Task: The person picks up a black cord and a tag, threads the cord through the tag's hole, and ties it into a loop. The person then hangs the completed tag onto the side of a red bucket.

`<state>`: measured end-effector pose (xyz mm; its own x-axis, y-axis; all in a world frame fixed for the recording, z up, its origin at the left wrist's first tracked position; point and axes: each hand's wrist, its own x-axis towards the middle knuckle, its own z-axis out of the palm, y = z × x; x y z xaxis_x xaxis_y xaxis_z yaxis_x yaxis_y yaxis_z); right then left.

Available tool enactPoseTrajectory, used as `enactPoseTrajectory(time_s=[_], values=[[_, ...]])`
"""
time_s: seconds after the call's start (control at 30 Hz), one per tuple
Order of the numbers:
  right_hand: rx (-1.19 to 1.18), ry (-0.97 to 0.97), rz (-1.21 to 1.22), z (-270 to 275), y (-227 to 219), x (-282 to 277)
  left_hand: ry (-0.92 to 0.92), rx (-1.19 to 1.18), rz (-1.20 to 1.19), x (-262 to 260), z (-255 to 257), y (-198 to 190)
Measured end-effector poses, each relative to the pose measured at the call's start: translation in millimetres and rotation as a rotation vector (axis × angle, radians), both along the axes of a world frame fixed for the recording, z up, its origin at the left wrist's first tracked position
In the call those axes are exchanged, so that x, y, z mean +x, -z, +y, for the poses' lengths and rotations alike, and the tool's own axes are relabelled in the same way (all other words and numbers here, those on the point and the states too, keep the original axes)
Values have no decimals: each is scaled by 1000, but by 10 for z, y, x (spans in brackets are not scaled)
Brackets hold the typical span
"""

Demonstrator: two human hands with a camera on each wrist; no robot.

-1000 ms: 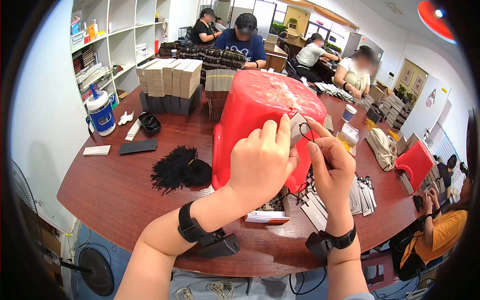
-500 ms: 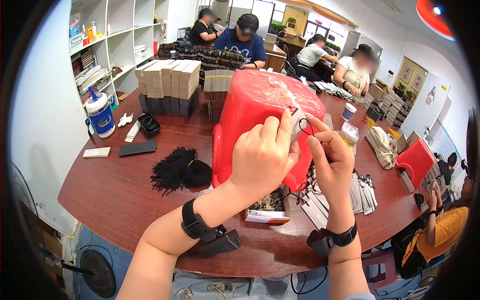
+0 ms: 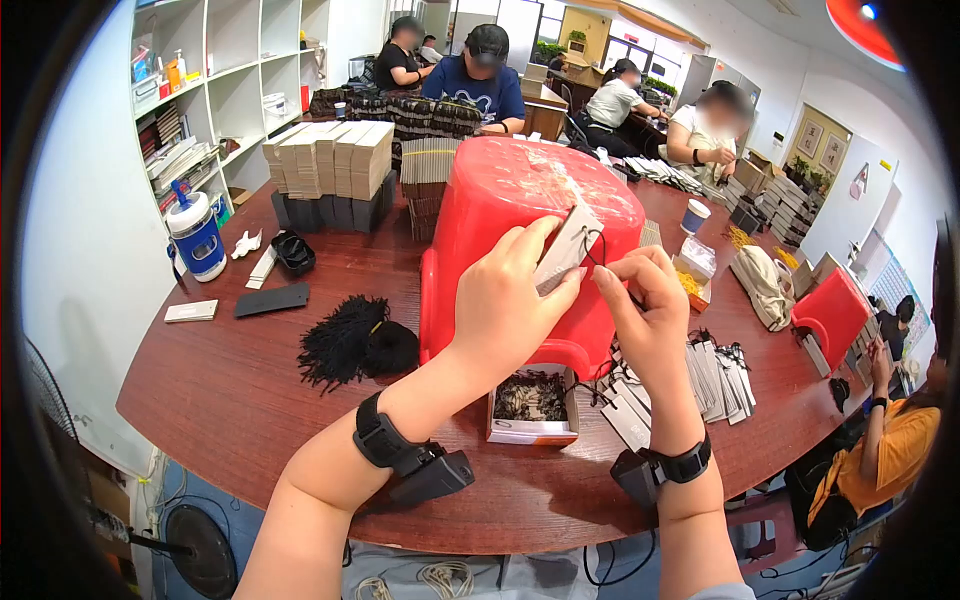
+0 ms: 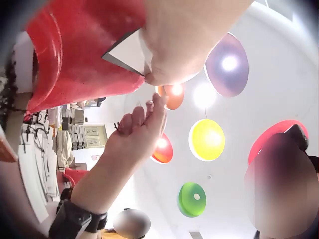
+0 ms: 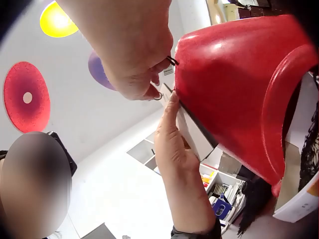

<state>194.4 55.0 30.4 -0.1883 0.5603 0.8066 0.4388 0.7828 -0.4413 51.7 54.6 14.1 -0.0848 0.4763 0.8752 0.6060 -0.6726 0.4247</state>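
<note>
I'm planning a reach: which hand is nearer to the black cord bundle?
Left. The left hand, holding the grey tag, is just right of the black cord bundle; the right hand is farther right.

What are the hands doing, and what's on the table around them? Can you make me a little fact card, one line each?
Left hand: holds a grey tag
Right hand: pinches a black cord at the tag's end
Beyond the hands: red plastic stool
Near the stool's bottom: open box with dark cords inside
Right of the box: loose tags
Left of the stool: black string bundle
Surface: reddish-brown table
</note>
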Motion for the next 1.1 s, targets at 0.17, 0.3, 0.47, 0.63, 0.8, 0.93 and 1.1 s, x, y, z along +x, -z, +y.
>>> enactPoseTrajectory(time_s=[0.17, 0.3, 0.47, 0.63, 0.8, 0.93, 1.1], values=[[-34, -155, 154, -83, -56, -16, 113, -200, -69, -41, -21, -40], [-92, -92, 144, 49, 21, -43, 161, -348, -31, -76, -63, -88], [-215, -159, 153, 201, 149, 5, 498, -432, -202, -144, 42, -61], [-356, -277, 274, 196, 160, 25, 603, -243, -20, -274, 53, -132], [-451, -354, 237, 152, 104, 96, 550, -99, 111, -294, 41, -145], [-389, -446, 140, 97, -94, 194, 503, -155, 367, -346, -80, -265], [-531, -388, 236, 88, -201, -67, 524, -209, 424, -427, -118, -303]])
